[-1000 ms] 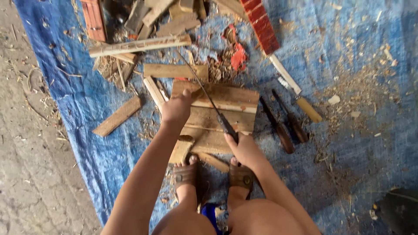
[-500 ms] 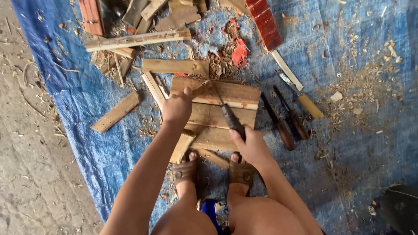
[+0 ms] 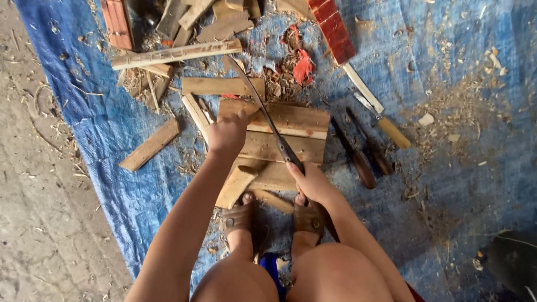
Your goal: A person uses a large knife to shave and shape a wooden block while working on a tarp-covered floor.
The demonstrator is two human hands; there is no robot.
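On the blue tarp [image 3: 112, 128], a wooden block [image 3: 291, 140] serves as chopping base. Left hand [image 3: 226, 134] pinches a stick [image 3: 238, 182] upright on it, fingers pressed together, steadying it. Right hand [image 3: 313, 182], fingers wrapped shut, raises the long knife [image 3: 263, 112] above. Sandalled feet [image 3: 243, 215] brace the near edge.

Bare arms and knees — brown strap sandals [image 3: 241, 217] on both feet, blue garment [image 3: 273, 267] between the thighs

No packages, labels, signs or screens are shown. Only bare wood and tools are seen on a tarp.
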